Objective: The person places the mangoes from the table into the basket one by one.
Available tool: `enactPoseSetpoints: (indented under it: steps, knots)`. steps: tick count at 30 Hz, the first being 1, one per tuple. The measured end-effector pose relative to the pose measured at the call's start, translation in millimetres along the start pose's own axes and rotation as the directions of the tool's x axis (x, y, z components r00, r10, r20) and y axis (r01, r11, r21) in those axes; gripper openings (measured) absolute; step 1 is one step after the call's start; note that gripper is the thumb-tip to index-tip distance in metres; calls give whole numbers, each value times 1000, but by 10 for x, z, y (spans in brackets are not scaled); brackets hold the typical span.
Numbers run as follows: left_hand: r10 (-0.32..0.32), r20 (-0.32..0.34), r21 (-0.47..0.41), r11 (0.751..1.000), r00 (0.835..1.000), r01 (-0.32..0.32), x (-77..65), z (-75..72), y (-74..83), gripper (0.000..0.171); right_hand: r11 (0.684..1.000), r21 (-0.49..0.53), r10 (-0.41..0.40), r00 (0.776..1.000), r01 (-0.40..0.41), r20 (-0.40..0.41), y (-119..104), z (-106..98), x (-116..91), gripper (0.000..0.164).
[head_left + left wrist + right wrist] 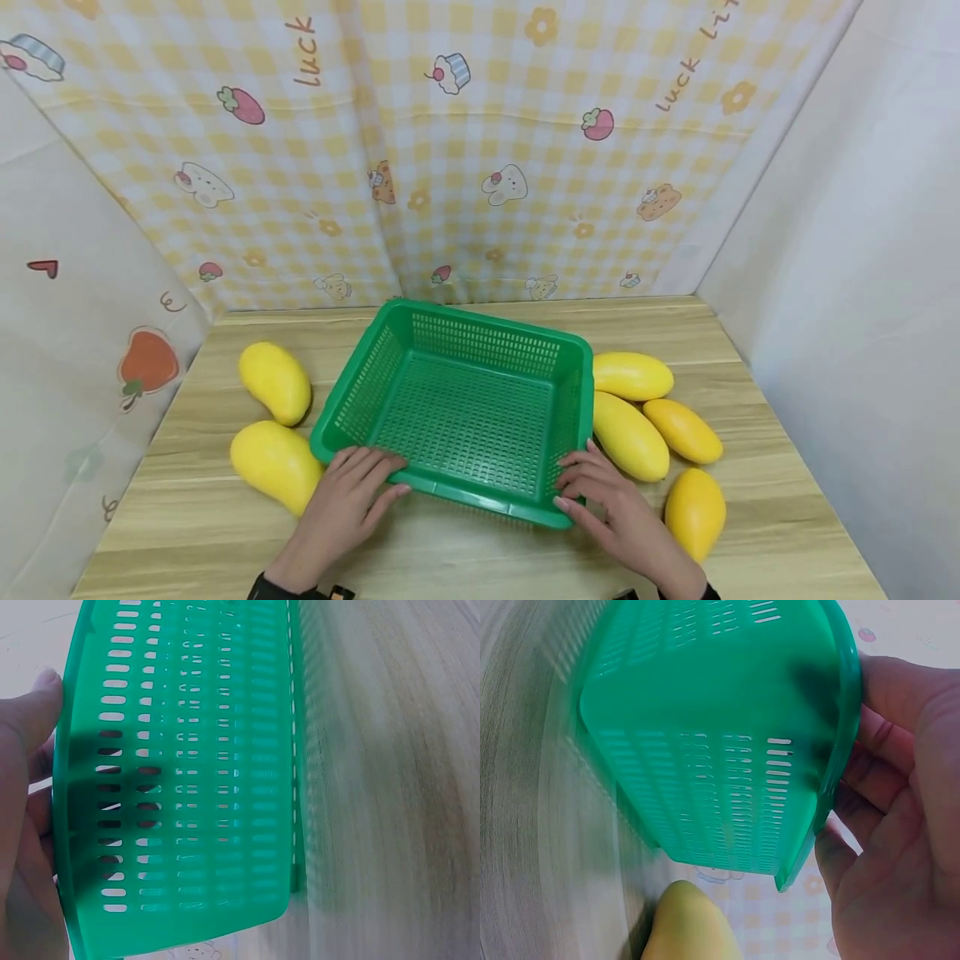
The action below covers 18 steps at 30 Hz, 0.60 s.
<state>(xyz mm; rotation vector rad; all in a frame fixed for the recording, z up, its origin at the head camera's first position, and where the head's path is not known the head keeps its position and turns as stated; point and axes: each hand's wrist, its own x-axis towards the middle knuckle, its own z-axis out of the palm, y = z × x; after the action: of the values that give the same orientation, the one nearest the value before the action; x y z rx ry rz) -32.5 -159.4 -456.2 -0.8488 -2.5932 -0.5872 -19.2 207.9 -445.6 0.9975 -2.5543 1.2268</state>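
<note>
A green plastic basket (465,412) with slotted walls stands at a slant on the wooden table, with nothing inside. My left hand (348,492) grips its front rim near the left corner, fingers over the edge and thumb outside. Around the front right corner, the rim is held by my right hand (603,500); in the right wrist view its fingers curl over that rim (847,712). Two yellow mangoes lie left of the basket, the nearer mango (273,462) beside my left hand. To the right are several more, one orange-yellow mango (696,512) close to my right wrist.
At the far left lies the other yellow mango (273,383). A long mango (632,437) and an upper mango (633,375) sit against the basket's right side. Behind the table (765,508) hangs a checked cloth (465,225); pale sheets flank both sides.
</note>
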Motion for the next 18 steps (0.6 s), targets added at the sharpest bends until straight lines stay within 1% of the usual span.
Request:
enactPoseSetpoints:
  steps: [5, 12, 15, 18]
  knots:
    - [21, -14, 3, 1000, 1000, -21, -27, -23, 27, 32, 1000, -8, -4, 1000, 3, -2, 10, 2, -3, 17]
    - [34, 2, -9, 999, 999, -34, -75, -31, 115, 35, 999, -37, 12, 1000, -13, -13, 39, -27, -42, 18]
    - [43, 15, -1, 999, 999, -43, -85, -43, 169, 32, 999, -48, 15, 1000, -16, -23, 62, -26, -54, 18]
    - [53, 27, 2, 999, 998, -53, -84, -60, 217, 26, 998, -59, 19, 999, -21, -34, 79, -18, -64, 18]
